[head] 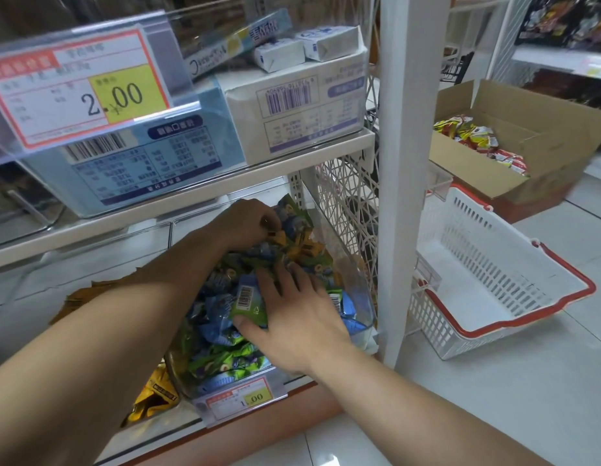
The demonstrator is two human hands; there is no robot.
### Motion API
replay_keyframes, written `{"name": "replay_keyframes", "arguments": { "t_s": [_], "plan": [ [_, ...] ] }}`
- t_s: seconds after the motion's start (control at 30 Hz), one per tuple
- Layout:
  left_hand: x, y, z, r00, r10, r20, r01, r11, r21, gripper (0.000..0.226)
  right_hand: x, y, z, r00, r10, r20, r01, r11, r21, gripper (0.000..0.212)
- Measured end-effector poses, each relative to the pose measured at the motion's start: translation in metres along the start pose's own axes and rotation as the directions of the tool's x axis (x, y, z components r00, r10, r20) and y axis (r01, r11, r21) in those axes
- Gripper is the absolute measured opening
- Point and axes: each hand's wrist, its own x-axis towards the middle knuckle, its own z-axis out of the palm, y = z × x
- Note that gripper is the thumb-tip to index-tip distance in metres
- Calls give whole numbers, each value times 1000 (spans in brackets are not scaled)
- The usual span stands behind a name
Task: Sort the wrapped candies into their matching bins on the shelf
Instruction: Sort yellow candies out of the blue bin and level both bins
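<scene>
A clear plastic bin [361, 317] on the bottom shelf is heaped with green, blue and yellow wrapped candies [221, 358]. My left hand [245, 223] reaches deep into the back of the bin, fingers curled round yellow and blue candies [285, 240]. My right hand [292, 317] lies over the middle of the heap, thumb and fingers pinching a green packet with a barcode [248, 302]. To the left, yellow candy packets [154, 395] lie in the neighbouring bin.
The white shelf board above [198, 200] carries blue and white boxes and a 2.00 price tag [77, 85]. A white shelf post [406, 196] stands right of the bin. A white basket with a red rim [494, 280] sits on the floor; a cardboard box of snacks [514, 142] is behind it.
</scene>
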Motion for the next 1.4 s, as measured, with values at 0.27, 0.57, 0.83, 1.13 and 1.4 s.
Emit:
{"name": "replay_keyframes", "arguments": {
  "t_s": [0.27, 0.57, 0.83, 1.13, 1.4],
  "plan": [
    [4, 22, 6, 971, -13, 239, 45, 991, -126, 35, 0, -1, 1, 1000, 13, -8, -13, 1000, -1, 86],
    [14, 22, 10, 913, 151, 379, -134, 988, -71, 63, 0, -1, 2, 998, 9, -56, -9, 1000, -8, 86],
    [11, 25, 16, 962, 181, 207, -186, 983, 6, 40, 0, 0, 3, 999, 4, -46, -4, 1000, 4, 86],
    [-8, 11, 3, 944, -126, -305, -84, 802, -591, 18, 2, -1, -3, 999, -1, -37, 2, 1000, 23, 85],
    [-48, 13, -6, 926, -161, -342, -96, 775, -625, 14, 2, 6, -33, 854, 323, -409, -94, 867, 489, 31]
  ]
}}
